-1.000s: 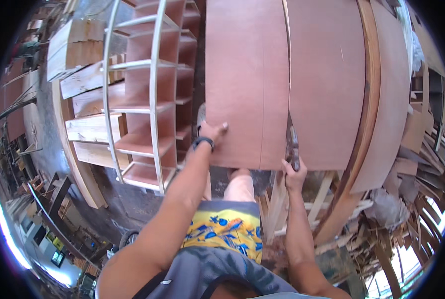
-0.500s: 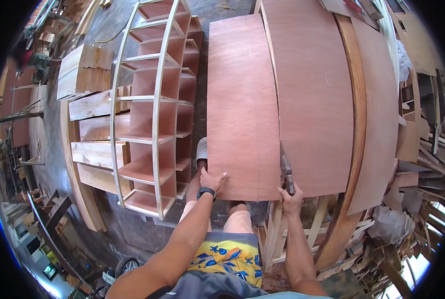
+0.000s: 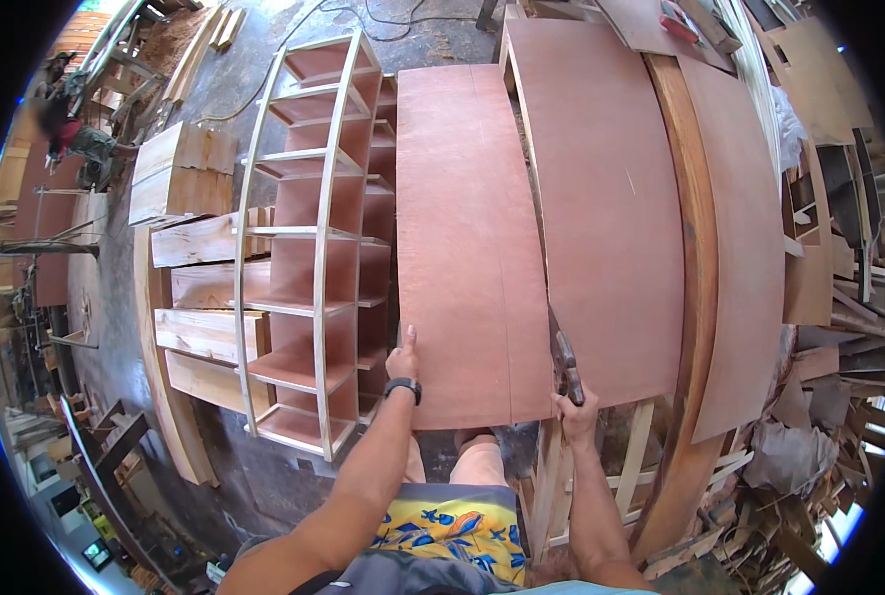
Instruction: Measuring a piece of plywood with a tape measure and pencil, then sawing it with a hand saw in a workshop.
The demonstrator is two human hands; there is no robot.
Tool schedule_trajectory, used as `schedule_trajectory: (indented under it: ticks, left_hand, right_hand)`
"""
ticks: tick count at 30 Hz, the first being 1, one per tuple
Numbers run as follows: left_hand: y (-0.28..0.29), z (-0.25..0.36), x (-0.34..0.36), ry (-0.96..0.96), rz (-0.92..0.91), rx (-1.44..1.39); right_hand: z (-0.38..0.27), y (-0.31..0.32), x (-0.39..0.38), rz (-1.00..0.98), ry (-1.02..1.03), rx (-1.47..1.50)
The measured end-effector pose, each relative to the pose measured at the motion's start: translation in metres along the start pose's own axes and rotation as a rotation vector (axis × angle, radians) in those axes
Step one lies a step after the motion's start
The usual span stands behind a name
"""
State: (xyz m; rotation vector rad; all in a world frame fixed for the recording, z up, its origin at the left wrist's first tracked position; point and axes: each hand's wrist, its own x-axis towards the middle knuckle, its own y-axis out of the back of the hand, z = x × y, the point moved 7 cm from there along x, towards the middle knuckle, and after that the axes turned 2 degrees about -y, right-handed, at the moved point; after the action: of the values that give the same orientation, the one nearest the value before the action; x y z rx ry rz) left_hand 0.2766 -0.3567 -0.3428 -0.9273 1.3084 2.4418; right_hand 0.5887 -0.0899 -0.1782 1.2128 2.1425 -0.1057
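Note:
A narrow reddish plywood sheet (image 3: 467, 248) lies before me, with a dark line running down its length. My left hand (image 3: 404, 362) grips its left edge near the close end, thumb on top and the other fingers mostly hidden below. At the sheet's right edge, my right hand (image 3: 574, 409) is closed around the dark handle of a hand saw (image 3: 567, 369). The saw's blade points away from me along the gap beside a wider plywood sheet (image 3: 611, 218).
Left of the sheet stands a wooden shelf frame (image 3: 325, 268) with several compartments. Pale timber blocks (image 3: 209, 335) are stacked beyond it. A thick plank (image 3: 698, 228) lies on the right, near scrap wood (image 3: 820, 387). Another person (image 3: 80, 139) is at the far left.
My left hand has moved from the sheet's top near its close end to its left edge. The narrow sheet has shifted left, widening the gap. The saw stays in my right hand.

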Motion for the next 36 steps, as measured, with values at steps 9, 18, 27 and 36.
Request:
schedule_trajectory:
  ticks: [9, 18, 27, 36]
  left_hand:
    - [0.046, 0.029, -0.025, -0.067, 0.225, -0.307]
    - [0.091, 0.079, 0.023, -0.158, 0.216, -0.395]
    - [0.137, 0.115, 0.078, -0.138, 0.126, -0.314]
    - [0.139, 0.109, 0.115, -0.219, 0.122, -0.563]
  right_hand:
    - [0.004, -0.003, -0.018, 0.031, 0.03, 0.142]
    - [-0.014, -0.069, -0.012, 0.048, 0.058, 0.206]
    - [-0.034, -0.143, -0.01, 0.083, 0.004, 0.306]
    - [-0.053, -0.162, -0.029, 0.178, 0.051, 0.216]
